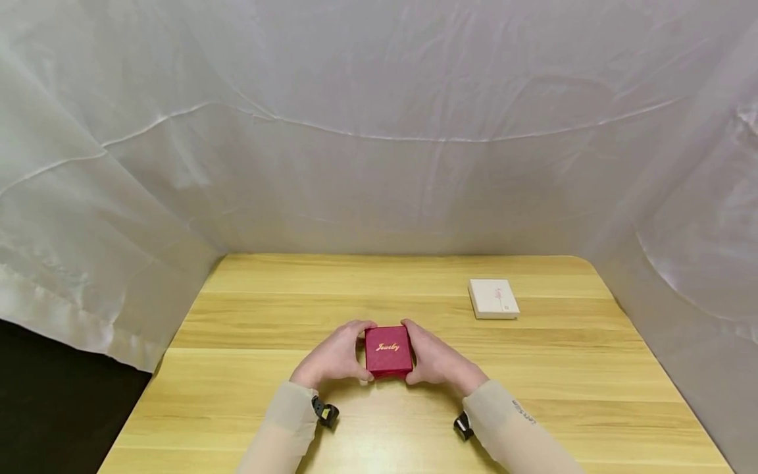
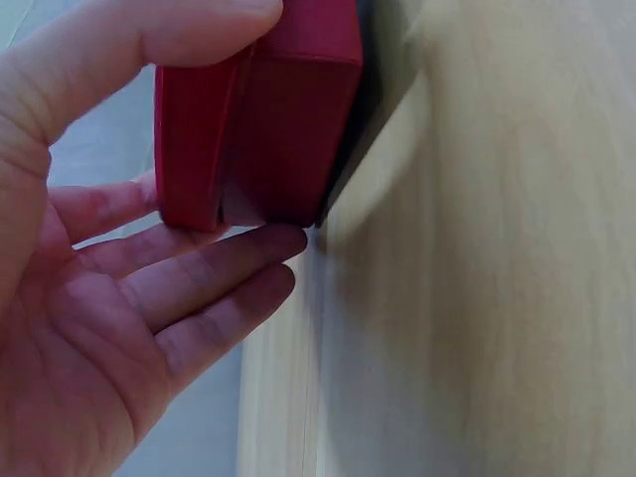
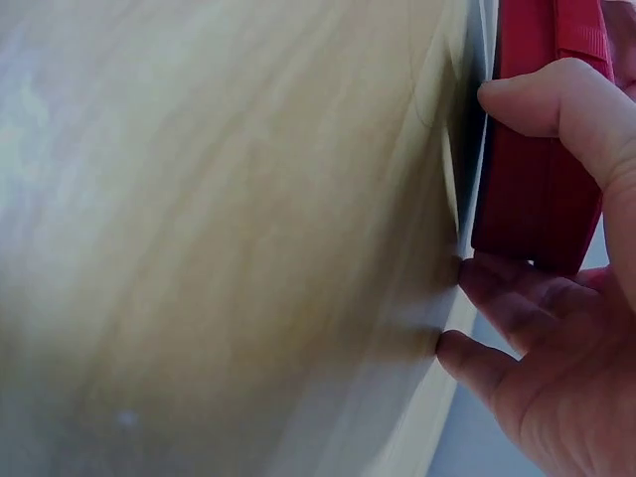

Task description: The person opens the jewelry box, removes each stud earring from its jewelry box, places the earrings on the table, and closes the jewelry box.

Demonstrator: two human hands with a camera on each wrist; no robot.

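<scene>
A square red jewelry box [image 1: 388,351] with gold "Jewelry" lettering on its lid lies close over the wooden table, between both hands. My left hand [image 1: 340,353] grips its left side, thumb at the near edge and fingers at the far edge. From the other side my right hand [image 1: 435,355] holds it the same way. In the left wrist view the box [image 2: 288,129] shows a seam between lid and base, with the thumb on its near face. The right wrist view has the right thumb pressed on the near face of the box [image 3: 542,189], beside a ribbed red ribbon tab.
A flat white box [image 1: 494,299] with small pink print lies farther back on the right of the wooden table [image 1: 266,309]. Pale grey cloth [image 1: 403,191] hangs behind the table and along both sides. Each wrist wears a small black camera on a strap.
</scene>
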